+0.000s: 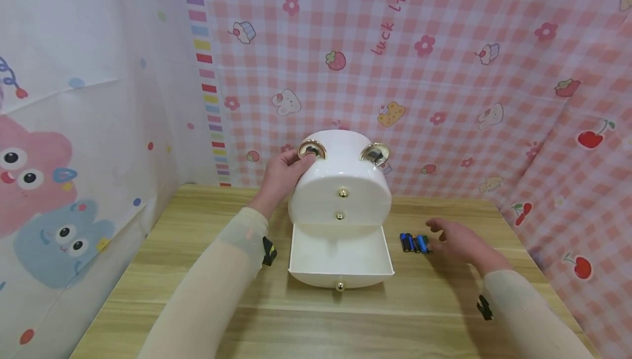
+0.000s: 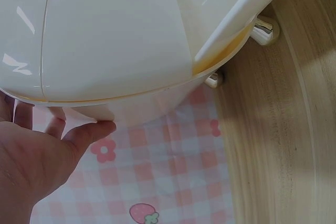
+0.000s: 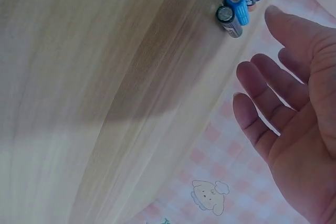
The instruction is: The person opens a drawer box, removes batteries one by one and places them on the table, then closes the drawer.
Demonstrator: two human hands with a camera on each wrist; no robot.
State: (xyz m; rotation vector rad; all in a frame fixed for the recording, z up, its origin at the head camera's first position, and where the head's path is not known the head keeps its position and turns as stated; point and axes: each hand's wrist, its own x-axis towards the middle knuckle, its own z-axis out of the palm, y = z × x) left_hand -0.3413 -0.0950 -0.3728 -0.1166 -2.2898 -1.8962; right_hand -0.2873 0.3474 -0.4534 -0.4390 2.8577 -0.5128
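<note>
A glossy white drawer box (image 1: 343,180) with a rounded top and two gold ring-shaped ears stands on the table; its lowest drawer (image 1: 340,252) is pulled out and holds nothing. With thumb and fingers my left hand (image 1: 286,173) holds the box at its left ear (image 1: 312,149); the left wrist view shows the thumb (image 2: 92,132) against the box's side, other fingertips hidden. To the right, my right hand (image 1: 456,241) hovers beside a row of several blue and black batteries (image 1: 415,242). In the right wrist view, its relaxed fingers (image 3: 257,82) stay apart from the batteries (image 3: 236,6).
The wooden table (image 1: 276,326) extends around the box. Behind it hangs a pink checked cloth (image 1: 434,79) with cartoon prints, and a white patterned cloth (image 1: 118,145) covers the left side. Gold knobs line the box's front, with one (image 1: 340,286) on the open drawer.
</note>
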